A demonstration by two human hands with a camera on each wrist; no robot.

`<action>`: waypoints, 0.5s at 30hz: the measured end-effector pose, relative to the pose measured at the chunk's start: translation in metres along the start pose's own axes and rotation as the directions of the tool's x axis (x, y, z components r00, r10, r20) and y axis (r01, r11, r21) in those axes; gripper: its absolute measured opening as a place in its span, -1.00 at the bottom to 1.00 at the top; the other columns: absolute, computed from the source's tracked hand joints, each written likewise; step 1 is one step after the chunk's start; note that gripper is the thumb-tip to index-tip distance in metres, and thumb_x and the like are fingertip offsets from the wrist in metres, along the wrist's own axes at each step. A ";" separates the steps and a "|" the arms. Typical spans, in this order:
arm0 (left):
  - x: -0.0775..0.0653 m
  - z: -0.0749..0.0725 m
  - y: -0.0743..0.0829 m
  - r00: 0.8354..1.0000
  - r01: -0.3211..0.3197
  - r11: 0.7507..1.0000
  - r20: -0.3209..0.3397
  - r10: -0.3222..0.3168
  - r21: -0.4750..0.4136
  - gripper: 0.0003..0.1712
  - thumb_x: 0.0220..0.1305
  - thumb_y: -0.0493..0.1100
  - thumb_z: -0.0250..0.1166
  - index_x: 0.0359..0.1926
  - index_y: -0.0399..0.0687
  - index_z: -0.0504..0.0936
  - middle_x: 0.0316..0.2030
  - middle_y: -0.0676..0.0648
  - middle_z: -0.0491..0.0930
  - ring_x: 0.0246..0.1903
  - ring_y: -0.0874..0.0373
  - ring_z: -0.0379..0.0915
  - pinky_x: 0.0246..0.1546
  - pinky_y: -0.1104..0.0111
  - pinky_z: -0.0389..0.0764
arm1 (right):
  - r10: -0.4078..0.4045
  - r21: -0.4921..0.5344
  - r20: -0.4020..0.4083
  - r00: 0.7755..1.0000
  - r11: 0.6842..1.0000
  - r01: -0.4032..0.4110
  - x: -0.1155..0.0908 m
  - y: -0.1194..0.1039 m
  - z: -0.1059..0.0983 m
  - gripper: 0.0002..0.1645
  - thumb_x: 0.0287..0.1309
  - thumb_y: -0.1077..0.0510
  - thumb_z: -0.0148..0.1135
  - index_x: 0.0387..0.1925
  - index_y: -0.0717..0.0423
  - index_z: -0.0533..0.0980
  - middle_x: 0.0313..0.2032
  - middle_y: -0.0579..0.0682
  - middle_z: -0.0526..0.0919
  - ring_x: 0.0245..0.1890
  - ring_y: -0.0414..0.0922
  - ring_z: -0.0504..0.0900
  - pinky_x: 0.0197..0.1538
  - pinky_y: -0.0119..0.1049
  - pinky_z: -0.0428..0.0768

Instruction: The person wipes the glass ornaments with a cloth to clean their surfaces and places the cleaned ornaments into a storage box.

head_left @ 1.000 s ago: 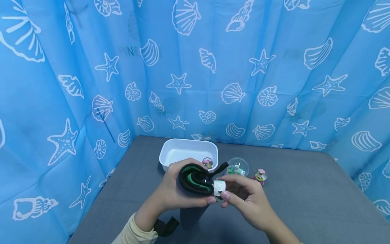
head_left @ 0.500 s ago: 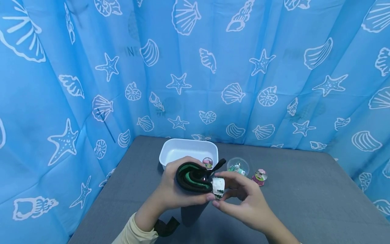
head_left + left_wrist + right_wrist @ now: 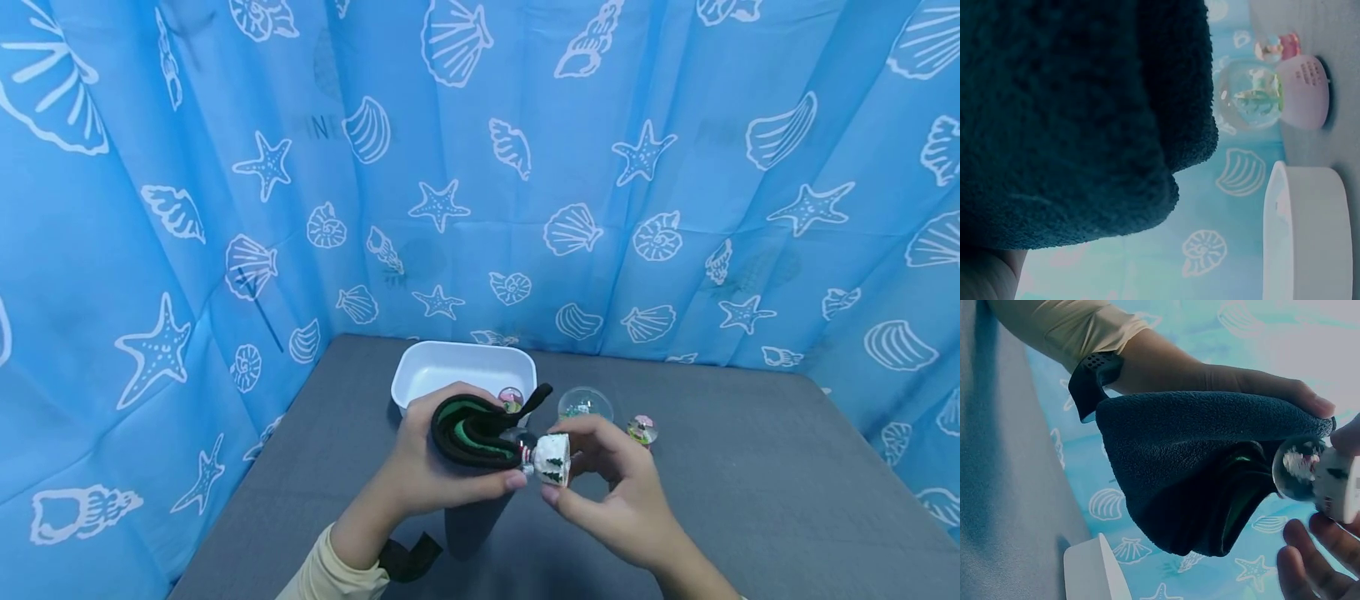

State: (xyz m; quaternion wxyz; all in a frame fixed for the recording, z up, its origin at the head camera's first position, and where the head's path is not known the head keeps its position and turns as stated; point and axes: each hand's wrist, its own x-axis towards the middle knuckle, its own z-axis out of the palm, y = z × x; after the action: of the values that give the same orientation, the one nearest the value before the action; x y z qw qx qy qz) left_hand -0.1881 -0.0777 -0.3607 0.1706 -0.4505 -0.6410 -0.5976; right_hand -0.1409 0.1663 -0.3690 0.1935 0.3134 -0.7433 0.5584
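My left hand grips a folded dark towel with green inner faces, held up over the table. The thumb lies along the towel's near side. My right hand pinches the white base of a small snow globe, which is held sideways and decorated with dark green trees. In the right wrist view the clear ball of the snow globe points at the towel's open fold, right at its edge. The towel fills much of the left wrist view and hides most of the left hand.
A white plastic tub stands behind the hands, with a small globe inside. To its right are a larger snow globe with a pale pink base and a small pink-based globe. A shell-print curtain backs the grey table.
The right hand has drawn the snow globe rightward out of the towel's fold and turned its base. Its clear ball now shows beside the towel. The left hand stays nearly still.
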 end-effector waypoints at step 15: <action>0.001 -0.004 0.002 1.000 0.003 1.000 -0.006 -0.003 -0.011 -0.23 -0.04 -0.20 0.74 0.20 -0.20 0.59 0.05 -0.19 0.70 0.00 0.04 0.68 0.12 0.20 0.74 | 0.072 0.032 -0.031 0.997 0.997 -0.071 0.003 0.000 0.001 -0.45 0.16 0.55 0.40 0.15 0.19 0.52 0.04 0.02 0.66 -0.03 -0.17 0.67 0.07 -0.36 0.75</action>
State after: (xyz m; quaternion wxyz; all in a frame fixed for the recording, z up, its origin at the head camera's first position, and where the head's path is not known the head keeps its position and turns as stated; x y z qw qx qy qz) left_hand -0.1880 -0.0810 -0.3578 0.1693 -0.4487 -0.6379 -0.6025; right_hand -0.1436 0.1648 -0.3672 0.1805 0.2804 -0.7422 0.5813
